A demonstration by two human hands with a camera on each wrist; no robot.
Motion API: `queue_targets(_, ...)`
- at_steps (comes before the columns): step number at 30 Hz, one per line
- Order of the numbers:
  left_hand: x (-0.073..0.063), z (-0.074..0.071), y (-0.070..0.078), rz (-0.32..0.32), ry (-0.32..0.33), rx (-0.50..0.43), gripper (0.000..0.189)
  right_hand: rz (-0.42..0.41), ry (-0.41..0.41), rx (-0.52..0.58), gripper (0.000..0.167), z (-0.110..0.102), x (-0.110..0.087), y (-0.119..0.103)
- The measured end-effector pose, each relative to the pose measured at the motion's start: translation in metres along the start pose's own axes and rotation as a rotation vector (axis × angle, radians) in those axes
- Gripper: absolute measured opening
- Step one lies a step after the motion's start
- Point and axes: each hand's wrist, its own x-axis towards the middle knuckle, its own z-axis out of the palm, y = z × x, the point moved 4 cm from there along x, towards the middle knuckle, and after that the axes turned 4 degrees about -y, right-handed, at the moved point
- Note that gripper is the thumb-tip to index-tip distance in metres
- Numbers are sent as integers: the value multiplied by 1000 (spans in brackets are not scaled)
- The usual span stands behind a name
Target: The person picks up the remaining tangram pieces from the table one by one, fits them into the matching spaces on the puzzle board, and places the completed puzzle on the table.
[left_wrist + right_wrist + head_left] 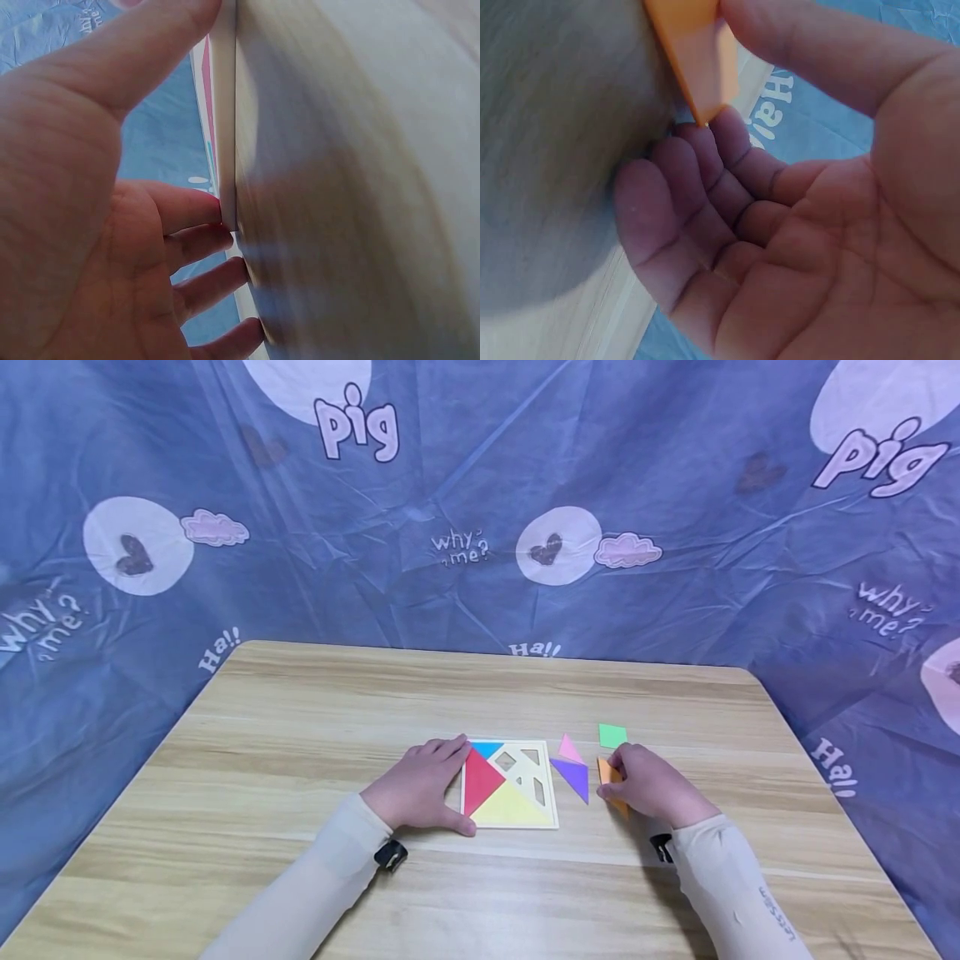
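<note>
A white tangram tray (553, 814) lies on the wooden table with a red triangle (483, 781), a yellow triangle (512, 806) and a blue piece (487, 748) in it. My left hand (426, 781) rests along the tray's left side, its thumb by the near corner and its fingers by the far corner. In the left wrist view, those fingers are extended against the tray's edge. To the right of the tray, my right hand (652, 785) pinches an orange tangram piece (697, 52) between thumb and fingertips. The hand covers part of this piece's outline.
Between the tray and my right hand lie a purple triangle (573, 777) and a pink triangle (569, 750). A green square (612, 736) lies just beyond the right hand. Blue printed cloth (465, 602) hangs behind the table (337, 693).
</note>
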Motion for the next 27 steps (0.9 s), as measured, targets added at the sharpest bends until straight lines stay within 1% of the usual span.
queue_targets(5, 1, -1, 0, 4, 4, 15, 121, -14, 32, -24, 37, -2, 0, -1)
queue_targets(13, 2, -1, -2, 9, 8, 27, 122, -9, 52, -5, 40, -4, 1, -1)
queue_targets(22, 3, -1, -4, 4, 0, 24, 122, -20, 50, 1, 37, -3, 2, -4)
queue_targets(27, 3, -2, -4, 8, 1, 25, 122, -31, 64, -16, 31, -5, 2, -5)
